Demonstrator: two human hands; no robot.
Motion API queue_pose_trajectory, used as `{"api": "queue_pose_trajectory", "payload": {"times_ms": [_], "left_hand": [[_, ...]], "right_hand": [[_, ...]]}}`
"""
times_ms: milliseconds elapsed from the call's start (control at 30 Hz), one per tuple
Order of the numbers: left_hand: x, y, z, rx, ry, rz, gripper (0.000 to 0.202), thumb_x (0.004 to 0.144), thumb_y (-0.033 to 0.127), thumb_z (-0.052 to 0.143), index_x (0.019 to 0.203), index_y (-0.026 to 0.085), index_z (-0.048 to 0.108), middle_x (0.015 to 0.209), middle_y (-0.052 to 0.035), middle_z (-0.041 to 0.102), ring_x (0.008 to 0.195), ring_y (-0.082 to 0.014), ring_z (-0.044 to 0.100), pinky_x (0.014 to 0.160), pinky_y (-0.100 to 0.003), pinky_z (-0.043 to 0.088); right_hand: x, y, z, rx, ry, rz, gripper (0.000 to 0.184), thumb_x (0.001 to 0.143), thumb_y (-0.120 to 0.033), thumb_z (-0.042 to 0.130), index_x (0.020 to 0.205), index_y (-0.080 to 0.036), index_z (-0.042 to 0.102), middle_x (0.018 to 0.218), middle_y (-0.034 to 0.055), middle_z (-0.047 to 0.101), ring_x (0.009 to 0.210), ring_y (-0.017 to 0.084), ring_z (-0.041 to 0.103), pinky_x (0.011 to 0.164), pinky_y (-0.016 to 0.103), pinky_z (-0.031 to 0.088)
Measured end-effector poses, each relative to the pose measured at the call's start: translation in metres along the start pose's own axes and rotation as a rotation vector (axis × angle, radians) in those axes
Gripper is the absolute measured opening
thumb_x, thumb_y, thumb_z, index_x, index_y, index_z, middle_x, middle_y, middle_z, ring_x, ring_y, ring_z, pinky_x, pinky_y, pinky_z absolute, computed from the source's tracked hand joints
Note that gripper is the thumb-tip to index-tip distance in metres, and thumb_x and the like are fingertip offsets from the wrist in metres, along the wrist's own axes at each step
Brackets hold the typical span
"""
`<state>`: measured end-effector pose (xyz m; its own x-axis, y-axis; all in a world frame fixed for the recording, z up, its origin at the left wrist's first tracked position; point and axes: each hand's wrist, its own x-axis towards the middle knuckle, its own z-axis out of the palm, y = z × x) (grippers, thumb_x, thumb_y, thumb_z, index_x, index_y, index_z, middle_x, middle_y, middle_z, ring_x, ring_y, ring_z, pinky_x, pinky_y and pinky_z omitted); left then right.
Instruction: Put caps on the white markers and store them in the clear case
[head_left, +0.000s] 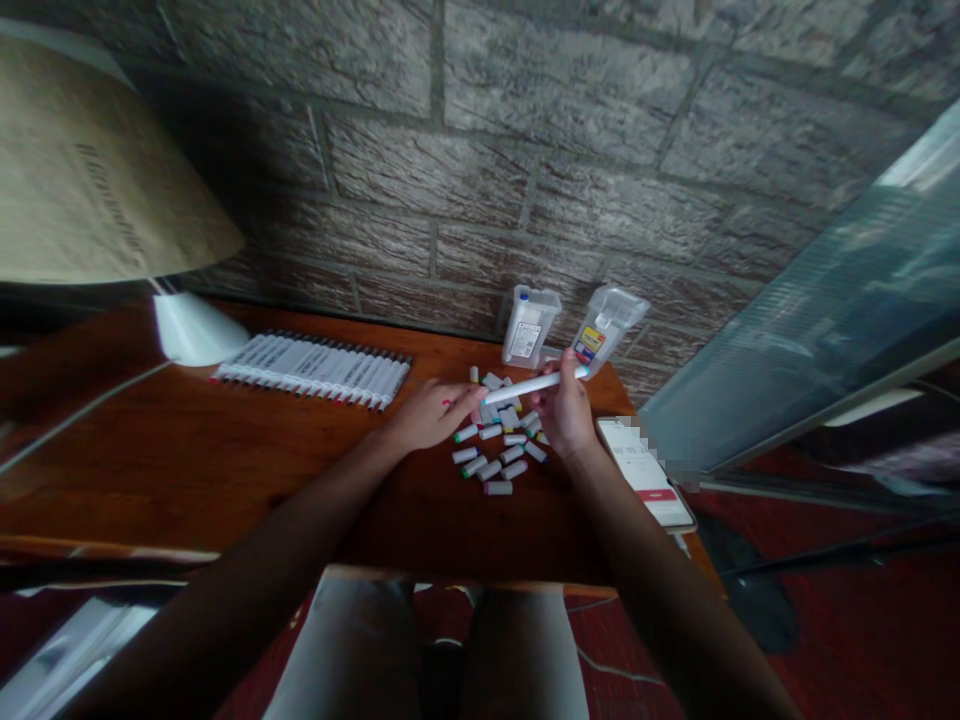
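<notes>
A white marker (pixel 529 386) with teal at its ends is held level above the table by my right hand (pixel 568 412), whose fingers close round its right part. My left hand (pixel 437 414) reaches in from the left, its fingertips pinched at the marker's left end. A small red mark shows on the back of that hand. Below and between both hands lie many loose white marker caps (pixel 498 488) with coloured ends, some hidden behind the fingers. To the left, a row of white markers (pixel 322 368) lies side by side.
Two clear plastic containers (pixel 531 330) with labels stand at the back, near the brick wall (pixel 480 180). A phone (pixel 646 480) showing a timer lies at the table's right edge. A lamp (pixel 191 325) with a large shade stands at the left, its cord crossing the table (pixel 112 470).
</notes>
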<state>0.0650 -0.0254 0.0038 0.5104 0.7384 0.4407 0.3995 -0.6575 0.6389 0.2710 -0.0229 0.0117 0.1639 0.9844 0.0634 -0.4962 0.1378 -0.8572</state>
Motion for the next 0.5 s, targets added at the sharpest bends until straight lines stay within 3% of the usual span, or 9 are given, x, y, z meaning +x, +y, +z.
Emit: {"api": "queue_pose_trajectory", "payload": {"times_ms": [167,500], "left_hand": [[0.0,-0.008,0.004,-0.009,0.03,-0.011,0.029,0.097,0.04,0.053,0.103,0.017,0.07,0.076,-0.0016,0.072,0.065,-0.0128,0.064,0.062,-0.021,0.046],[0.001,-0.014,0.006,-0.042,0.139,0.037,0.023,0.09,0.034,0.064,0.107,0.018,0.068,0.078,0.0009,0.07,0.06,-0.0098,0.06,0.059,-0.019,0.044]], "right_hand": [[-0.003,0.002,0.002,-0.026,-0.036,0.038,0.032,0.067,-0.041,0.087,0.075,-0.02,0.065,0.069,-0.0016,0.071,0.049,0.008,0.057,0.039,0.019,0.039],[-0.008,0.002,0.003,0.024,-0.135,0.073,0.024,0.063,-0.018,0.084,0.081,-0.021,0.069,0.072,-0.0036,0.069,0.062,0.01,0.061,0.047,0.017,0.047]]}}
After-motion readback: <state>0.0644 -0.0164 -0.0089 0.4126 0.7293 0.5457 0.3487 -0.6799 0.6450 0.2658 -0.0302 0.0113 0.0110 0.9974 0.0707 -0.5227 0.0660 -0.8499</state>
